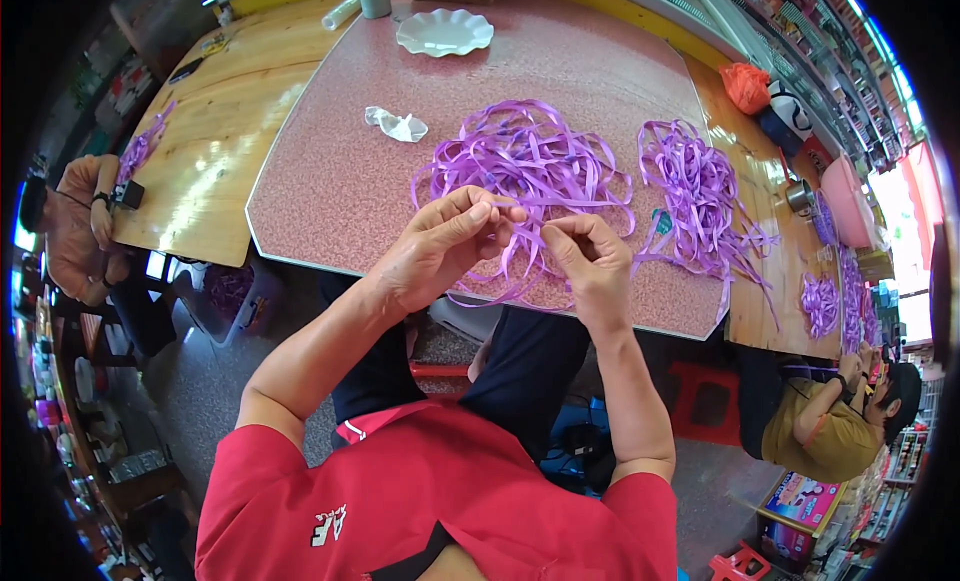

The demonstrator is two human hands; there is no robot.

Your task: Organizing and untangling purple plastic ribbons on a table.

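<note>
Both hands are up over the near edge of the pink table (330,181), working a single purple ribbon (527,218). The left hand (440,246) has thumb and forefinger pressed together on one end of it; the right hand (590,256) pinches the other end between curled fingertips. The short stretch between the two hands runs roughly left to right across the view, its long axis about level with the table edge, and it looks taut. Where the loose ends trail off, I can't tell, they vanish into the heap.

Just behind the hands sits that big ribbon pile (525,161), loops going every which way, touching the knuckles from the far side. A second pile (695,196) lies beside it to the right, strands spilling over the table's edge. Further back, a crumpled white wrapper (398,126) and a scalloped white plate (444,31).

Off to the right, on the wooden bench, smaller ribbon bunches (820,301) and a person in a mustard shirt (820,431). Far left, another person's arm (80,211) near more ribbon (140,151).
</note>
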